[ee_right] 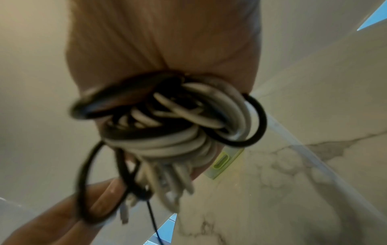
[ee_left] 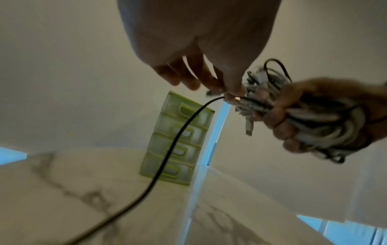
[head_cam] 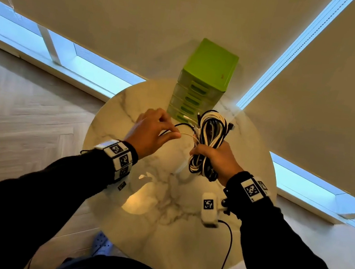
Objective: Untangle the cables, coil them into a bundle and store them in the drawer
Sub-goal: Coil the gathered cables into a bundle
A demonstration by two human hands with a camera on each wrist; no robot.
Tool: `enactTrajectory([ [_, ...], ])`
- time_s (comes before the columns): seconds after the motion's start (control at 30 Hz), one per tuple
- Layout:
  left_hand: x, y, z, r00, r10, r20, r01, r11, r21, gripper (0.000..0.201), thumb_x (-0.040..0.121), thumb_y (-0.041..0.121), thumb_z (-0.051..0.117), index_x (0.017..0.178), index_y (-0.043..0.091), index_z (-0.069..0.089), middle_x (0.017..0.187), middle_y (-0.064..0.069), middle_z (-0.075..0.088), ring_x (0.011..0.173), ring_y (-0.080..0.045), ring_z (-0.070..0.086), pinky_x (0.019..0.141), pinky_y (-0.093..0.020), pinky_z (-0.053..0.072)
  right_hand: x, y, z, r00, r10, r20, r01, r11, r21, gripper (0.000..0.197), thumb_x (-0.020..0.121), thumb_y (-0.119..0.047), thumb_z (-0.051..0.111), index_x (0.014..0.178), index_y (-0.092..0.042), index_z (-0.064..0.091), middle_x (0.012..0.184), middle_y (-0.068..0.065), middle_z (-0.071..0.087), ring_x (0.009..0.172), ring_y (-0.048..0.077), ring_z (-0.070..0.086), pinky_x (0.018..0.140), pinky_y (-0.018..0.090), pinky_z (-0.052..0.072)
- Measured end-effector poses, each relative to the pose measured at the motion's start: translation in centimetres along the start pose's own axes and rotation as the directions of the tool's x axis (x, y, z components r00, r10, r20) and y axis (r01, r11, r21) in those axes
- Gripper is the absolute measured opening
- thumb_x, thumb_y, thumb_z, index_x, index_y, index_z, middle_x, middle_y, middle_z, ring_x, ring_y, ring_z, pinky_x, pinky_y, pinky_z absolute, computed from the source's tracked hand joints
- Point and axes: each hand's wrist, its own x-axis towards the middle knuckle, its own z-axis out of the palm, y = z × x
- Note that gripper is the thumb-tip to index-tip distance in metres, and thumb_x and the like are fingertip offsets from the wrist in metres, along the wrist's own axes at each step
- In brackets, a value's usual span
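Observation:
A coiled bundle of black and white cables (head_cam: 209, 137) is held above the round marble table (head_cam: 159, 213). My right hand (head_cam: 216, 159) grips the bundle around its middle; it fills the right wrist view as a bundle (ee_right: 173, 126). My left hand (head_cam: 156, 128) pinches loose cable ends (head_cam: 187, 134) just left of the bundle, thumb against fingertips. In the left wrist view the left hand (ee_left: 226, 92) pinches the ends beside the bundle (ee_left: 310, 119) and right hand (ee_left: 293, 106). A green drawer unit (head_cam: 199, 86) with several shut drawers stands at the table's far edge.
A thin black cable (ee_left: 167, 149) hangs down past the drawer unit (ee_left: 178, 137) in the left wrist view. A white tagged device (head_cam: 210, 209) with a black lead sits near my right wrist. Blinds and window strips surround the table; wooden floor lies below.

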Motion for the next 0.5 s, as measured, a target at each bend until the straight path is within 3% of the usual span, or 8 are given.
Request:
enactTrajectory([
  [0.07, 0.6, 0.4, 0.3, 1.000, -0.011, -0.015, 0.011, 0.998, -0.062, 0.022, 0.093, 0.039, 0.066, 0.095, 0.018, 0.071, 0.122, -0.004, 0.061, 0.116, -0.019, 0.052, 0.096, -0.030, 0.038, -0.3, -0.2, 0.5, 0.998, -0.008, 0.057, 0.009, 1.000, -0.009, 0.020, 0.071, -0.002, 0.078, 0.090, -0.005, 0.074, 0.089, 0.015, 0.074, 0.085, 0.029, 0.071, 0.075, 0.039, 0.059],
  [0.13, 0.6, 1.5, 1.1, 0.983, -0.172, 0.071, 0.184, 0.947, -0.264, 0.016, 0.098, 0.031, 0.063, 0.095, 0.015, 0.063, 0.109, -0.002, 0.069, 0.101, -0.014, 0.060, 0.088, -0.029, 0.045, -0.5, -0.4, 1.0, 0.997, -0.018, 0.075, 0.017, 1.000, 0.008, 0.018, 0.071, -0.003, 0.078, 0.088, -0.004, 0.072, 0.088, 0.017, 0.072, 0.087, 0.034, 0.070, 0.078, 0.043, 0.058],
  [0.2, 0.6, 2.8, 1.9, 0.928, -0.349, 0.130, 0.368, 0.800, -0.475, 0.012, 0.100, 0.028, 0.060, 0.096, 0.016, 0.057, 0.093, -0.001, 0.070, 0.086, -0.014, 0.063, 0.083, -0.037, 0.054, -0.5, -0.4, 1.3, 0.997, -0.009, 0.082, 0.008, 1.000, 0.015, 0.016, 0.070, -0.004, 0.078, 0.085, -0.005, 0.071, 0.086, 0.019, 0.071, 0.086, 0.036, 0.069, 0.078, 0.045, 0.058],
  [0.27, 0.6, 4.0, 2.4, 0.869, -0.458, 0.186, 0.449, 0.574, -0.685, 0.007, 0.102, 0.020, 0.056, 0.099, 0.014, 0.053, 0.097, -0.012, 0.070, 0.088, -0.020, 0.066, 0.084, -0.039, 0.059, -0.7, -0.4, 1.6, 0.995, 0.011, 0.095, -0.009, 1.000, -0.027, 0.017, 0.071, -0.004, 0.078, 0.087, -0.005, 0.072, 0.087, 0.017, 0.072, 0.082, 0.029, 0.070, 0.076, 0.042, 0.058],
  [0.3, 0.7, 4.7, 2.4, 0.849, -0.483, 0.213, 0.463, 0.488, -0.740, 0.004, 0.103, 0.015, 0.052, 0.099, 0.013, 0.051, 0.097, -0.018, 0.070, 0.086, -0.022, 0.066, 0.079, -0.037, 0.059, -0.9, -0.3, 1.7, 0.994, 0.017, 0.107, -0.010, 0.998, -0.063, 0.019, 0.071, -0.004, 0.078, 0.090, -0.007, 0.073, 0.087, 0.013, 0.074, 0.080, 0.023, 0.070, 0.075, 0.038, 0.058],
  [0.4, 1.3, 5.8, 2.7, 0.803, -0.531, 0.270, 0.507, 0.370, -0.779, 0.008, 0.101, 0.006, 0.044, 0.102, 0.010, 0.051, 0.094, -0.018, 0.066, 0.080, -0.023, 0.065, 0.063, -0.030, 0.056, -1.1, 0.2, 2.2, 0.993, 0.013, 0.117, 0.000, 0.993, -0.115, 0.026, 0.071, -0.006, 0.078, 0.096, -0.013, 0.074, 0.090, 0.006, 0.075, 0.084, 0.020, 0.070, 0.078, 0.038, 0.059],
  [0.43, 1.5, 6.0, 2.8, 0.791, -0.537, 0.294, 0.514, 0.324, -0.794, 0.011, 0.100, 0.005, 0.043, 0.105, 0.007, 0.053, 0.097, -0.019, 0.066, 0.085, -0.027, 0.067, 0.066, -0.033, 0.058, -1.1, 0.4, 2.3, 0.995, 0.021, 0.097, -0.009, 0.993, -0.117, 0.025, 0.071, -0.007, 0.078, 0.095, -0.014, 0.075, 0.090, 0.005, 0.075, 0.084, 0.021, 0.070, 0.081, 0.042, 0.059],
  [0.5, 1.8, 6.3, 3.0, 0.776, -0.530, 0.343, 0.516, 0.220, -0.828, 0.021, 0.100, 0.005, 0.044, 0.115, 0.004, 0.058, 0.108, -0.020, 0.070, 0.099, -0.034, 0.070, 0.082, -0.042, 0.060, -1.0, 0.6, 2.4, 0.998, 0.033, 0.050, -0.026, 0.991, -0.131, 0.023, 0.071, -0.012, 0.079, 0.092, -0.017, 0.075, 0.088, 0.003, 0.075, 0.084, 0.020, 0.070, 0.084, 0.046, 0.059],
])
